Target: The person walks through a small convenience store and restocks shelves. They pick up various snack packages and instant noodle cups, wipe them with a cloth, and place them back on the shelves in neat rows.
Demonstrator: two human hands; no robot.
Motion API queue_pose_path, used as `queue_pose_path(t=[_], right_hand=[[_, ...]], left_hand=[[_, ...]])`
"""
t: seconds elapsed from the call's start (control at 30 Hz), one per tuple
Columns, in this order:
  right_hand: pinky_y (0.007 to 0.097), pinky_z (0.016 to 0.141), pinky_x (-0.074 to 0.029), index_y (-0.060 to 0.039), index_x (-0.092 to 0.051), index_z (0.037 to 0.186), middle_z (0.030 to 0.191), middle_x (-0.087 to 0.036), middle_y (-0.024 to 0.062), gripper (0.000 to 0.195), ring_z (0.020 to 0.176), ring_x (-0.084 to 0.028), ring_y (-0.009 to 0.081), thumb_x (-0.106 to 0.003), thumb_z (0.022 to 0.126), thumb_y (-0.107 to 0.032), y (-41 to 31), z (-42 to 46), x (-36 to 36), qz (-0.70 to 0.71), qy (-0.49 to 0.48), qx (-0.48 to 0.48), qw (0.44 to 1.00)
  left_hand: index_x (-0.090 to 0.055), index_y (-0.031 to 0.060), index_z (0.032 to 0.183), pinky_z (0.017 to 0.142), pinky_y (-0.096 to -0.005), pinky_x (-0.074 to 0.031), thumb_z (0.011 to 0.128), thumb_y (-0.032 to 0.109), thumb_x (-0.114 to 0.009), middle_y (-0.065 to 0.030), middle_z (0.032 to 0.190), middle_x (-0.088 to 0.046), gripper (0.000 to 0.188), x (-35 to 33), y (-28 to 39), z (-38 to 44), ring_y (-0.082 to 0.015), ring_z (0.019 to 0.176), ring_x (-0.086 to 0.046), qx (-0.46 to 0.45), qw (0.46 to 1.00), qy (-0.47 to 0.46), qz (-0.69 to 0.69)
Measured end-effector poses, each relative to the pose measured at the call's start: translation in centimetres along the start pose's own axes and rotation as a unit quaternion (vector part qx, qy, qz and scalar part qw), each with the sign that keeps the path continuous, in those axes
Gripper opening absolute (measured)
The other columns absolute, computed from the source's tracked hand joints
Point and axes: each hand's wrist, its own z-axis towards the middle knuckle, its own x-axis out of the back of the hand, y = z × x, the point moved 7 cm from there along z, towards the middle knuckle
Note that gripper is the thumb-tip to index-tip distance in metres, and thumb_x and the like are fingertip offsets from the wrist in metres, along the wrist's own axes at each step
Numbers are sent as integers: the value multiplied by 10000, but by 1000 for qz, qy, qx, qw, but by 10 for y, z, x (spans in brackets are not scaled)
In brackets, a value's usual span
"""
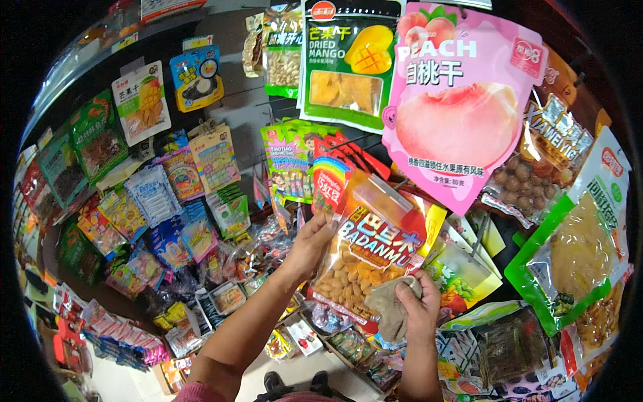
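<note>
A clear and red bag of almonds (346, 279) is held up in front of me, tilted, with large lettering across its upper part. My left hand (311, 241) grips its upper left edge. At the lower right edge is my right hand (419, 301), with a crumpled grey-beige cloth (394, 306) between its fingers and the bag. The cloth lies against the front of the almond bag and hides a corner of it. Just behind the bag's upper left side hangs a red packet with a rainbow (329, 176).
Hanging above are a pink dried peach bag (457, 115) and a green dried mango bag (346, 65). A green-edged snack bag (577, 251) hangs at right. Small snack packets (153, 188) crowd the left racks. Boxes of packets (351, 346) stand low, above the pale floor (253, 384).
</note>
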Motion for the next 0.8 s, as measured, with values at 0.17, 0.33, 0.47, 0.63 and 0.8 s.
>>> queue_pose_path(t=[0.17, 0.33, 0.47, 0.63, 0.8], right_hand=[[223, 732, -437, -9, -616, 1066, 905, -618, -22, 234, 797, -543, 59, -677, 854, -86, 13, -4, 4, -8, -13, -65, 998], [246, 769, -448, -10, -636, 1101, 952, -635, 0, 262, 843, -564, 81, -673, 849, -71, 82, -30, -1, -2, -57, -187, 981], [241, 695, -446, -11, -649, 1038, 878, -633, -16, 227, 767, -549, 61, -696, 849, -129, 90, -54, -39, -43, -167, -233, 957], [267, 756, -500, -4, -651, 1027, 929, -670, 41, 201, 858, -612, 112, -670, 878, -137, 89, -47, -89, -48, -101, -180, 977], [391, 984, -437, -3, -524, 1276, 1270, -560, 147, 450, 1123, -561, 250, -661, 872, -149, -1, -85, -233, -93, -102, 162, 977]], left_hand=[[-546, 67, 917, 742, -254, -469, 974, 121, -491, -6, 884, -593, 96, -12, 13, -13, -83, 787, -548, 53, 997, 52, -20], [-566, 61, 1005, 755, -276, -477, 948, 170, -556, -35, 943, -609, 123, 50, -37, -71, -124, 837, -579, 129, 987, 100, -11], [-487, 60, 1308, 987, -396, -464, 921, 257, -622, -96, 1223, -606, 455, 59, -19, -151, -226, 1117, -592, 200, 971, 103, -84], [-452, 100, 1368, 1019, -492, -410, 912, 553, -524, -123, 1314, -568, 647, 88, 33, -236, -285, 1203, -544, 177, 948, 206, -166], [-412, 96, 1384, 1010, -484, -395, 905, 623, -466, -117, 1330, -539, 715, 108, 60, -307, -292, 1210, -516, 155, 946, 243, -148]])
